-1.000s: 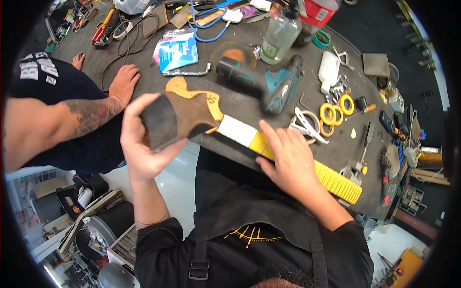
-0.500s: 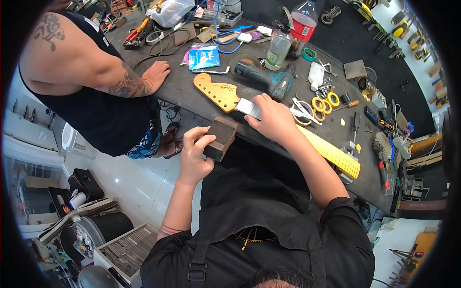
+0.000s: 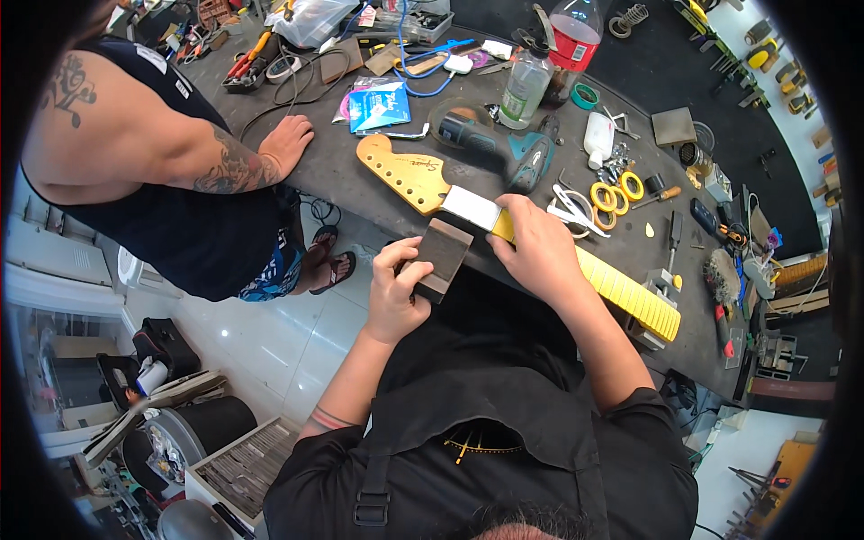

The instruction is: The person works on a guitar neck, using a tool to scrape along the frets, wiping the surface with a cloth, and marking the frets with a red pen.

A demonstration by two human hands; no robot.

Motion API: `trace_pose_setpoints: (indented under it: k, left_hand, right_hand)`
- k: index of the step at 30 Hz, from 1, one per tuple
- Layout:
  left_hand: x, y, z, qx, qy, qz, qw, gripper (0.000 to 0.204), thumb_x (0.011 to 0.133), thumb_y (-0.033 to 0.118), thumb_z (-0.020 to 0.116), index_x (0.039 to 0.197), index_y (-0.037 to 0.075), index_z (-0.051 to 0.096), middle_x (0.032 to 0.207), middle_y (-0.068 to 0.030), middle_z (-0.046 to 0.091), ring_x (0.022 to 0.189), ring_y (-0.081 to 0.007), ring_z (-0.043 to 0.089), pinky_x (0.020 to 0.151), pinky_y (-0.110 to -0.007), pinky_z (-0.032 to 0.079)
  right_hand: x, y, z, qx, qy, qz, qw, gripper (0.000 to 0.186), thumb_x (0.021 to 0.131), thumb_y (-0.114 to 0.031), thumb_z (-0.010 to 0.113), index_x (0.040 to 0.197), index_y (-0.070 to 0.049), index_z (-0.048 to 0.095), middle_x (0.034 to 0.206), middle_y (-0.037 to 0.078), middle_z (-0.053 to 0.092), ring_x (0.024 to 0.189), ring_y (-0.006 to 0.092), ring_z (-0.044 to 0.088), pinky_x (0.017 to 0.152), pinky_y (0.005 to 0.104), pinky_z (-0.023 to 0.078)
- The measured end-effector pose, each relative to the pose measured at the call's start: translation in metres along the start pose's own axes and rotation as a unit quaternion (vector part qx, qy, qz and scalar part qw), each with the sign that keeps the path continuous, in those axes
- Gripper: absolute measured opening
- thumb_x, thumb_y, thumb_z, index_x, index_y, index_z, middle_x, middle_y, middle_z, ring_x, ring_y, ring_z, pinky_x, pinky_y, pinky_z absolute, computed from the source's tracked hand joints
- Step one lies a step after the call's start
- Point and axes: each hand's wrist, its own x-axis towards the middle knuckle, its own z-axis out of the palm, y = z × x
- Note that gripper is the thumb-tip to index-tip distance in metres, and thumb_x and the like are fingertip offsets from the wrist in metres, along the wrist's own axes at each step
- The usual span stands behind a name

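My left hand point(image 3: 398, 297) is closed around a dark rectangular sanding block point(image 3: 444, 255) with brownish edges, held just in front of the guitar neck near its headstock. The wooden headstock point(image 3: 400, 173), a row of holes along it, points to the far left. A flat, light metal plate point(image 3: 472, 209) lies across the neck beside the headstock. My right hand point(image 3: 543, 245) grips the neck just right of that plate, thumb on the near side. Yellow tape strips cover the fretboard point(image 3: 630, 295), which runs to the right from under my hand.
A cordless drill point(image 3: 508, 153), tape rolls point(image 3: 605, 200), scissors point(image 3: 576, 211) and a clear bottle point(image 3: 526, 88) stand or lie behind the neck. A blue packet point(image 3: 380, 107) is near the headstock. Another person's hand point(image 3: 286, 144) rests on the workbench point(image 3: 337, 171) at left.
My left hand has moved right with the sanding block, nearer the plate. My right hand has slid right along the neck, off the metal plate, which now shows more fully.
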Motion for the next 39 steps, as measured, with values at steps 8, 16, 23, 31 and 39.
trace_pose_setpoints:
  k: [8, 16, 23, 31, 39]
  left_hand:
    - [0.011, -0.003, 0.031, 0.079, 0.030, 0.034, 0.996, 0.062, 0.057, -0.005, 0.068, 0.114, 0.015, 0.056, 0.119, -0.0129, 0.048, 0.112, -0.0414, 0.060, 0.094, -0.051, 0.049]
    - [0.026, 0.004, 0.054, 0.060, -0.053, -0.045, 0.996, 0.073, 0.066, 0.001, 0.074, 0.130, 0.008, 0.042, 0.132, -0.0200, 0.042, 0.125, -0.0444, 0.045, 0.105, -0.053, 0.041]
    - [0.028, 0.012, 0.048, 0.066, -0.009, -0.059, 0.996, 0.075, 0.074, 0.017, 0.090, 0.129, 0.008, 0.040, 0.127, -0.0178, 0.041, 0.120, -0.0387, 0.047, 0.096, -0.047, 0.048]
    - [0.035, 0.013, 0.061, 0.084, -0.016, -0.067, 0.994, 0.069, 0.075, 0.014, 0.090, 0.126, 0.007, 0.044, 0.124, -0.0185, 0.043, 0.118, -0.0384, 0.048, 0.097, -0.048, 0.045]
    - [0.030, 0.032, 0.026, 0.126, 0.010, -0.004, 0.992, 0.058, 0.086, 0.013, 0.076, 0.132, 0.003, 0.041, 0.128, -0.0161, 0.041, 0.122, -0.0329, 0.045, 0.108, -0.046, 0.038]
  right_hand:
    - [-0.001, -0.008, -0.021, 0.047, 0.064, -0.041, 0.996, 0.047, 0.084, -0.019, 0.079, 0.121, -0.003, 0.056, 0.107, 0.014, 0.067, 0.101, 0.0337, 0.067, 0.081, 0.0454, 0.050]
    - [-0.005, -0.005, -0.018, 0.053, 0.054, -0.040, 0.996, 0.046, 0.084, -0.020, 0.079, 0.122, -0.005, 0.056, 0.107, 0.014, 0.067, 0.097, 0.0352, 0.067, 0.082, 0.0460, 0.050]
    - [-0.004, -0.005, -0.013, 0.062, 0.044, -0.040, 0.996, 0.046, 0.085, -0.021, 0.078, 0.123, -0.006, 0.056, 0.107, 0.014, 0.067, 0.096, 0.0359, 0.067, 0.082, 0.0462, 0.050]
    - [-0.008, 0.012, -0.019, 0.071, 0.002, -0.009, 0.997, 0.056, 0.085, -0.024, 0.079, 0.132, -0.005, 0.054, 0.116, 0.016, 0.066, 0.104, 0.0380, 0.065, 0.089, 0.0476, 0.050]
    - [-0.057, 0.140, -0.129, 0.085, 0.196, 0.137, 0.967, 0.052, 0.092, -0.034, 0.074, 0.131, -0.002, 0.062, 0.116, 0.017, 0.071, 0.111, 0.0331, 0.068, 0.096, 0.0425, 0.053]
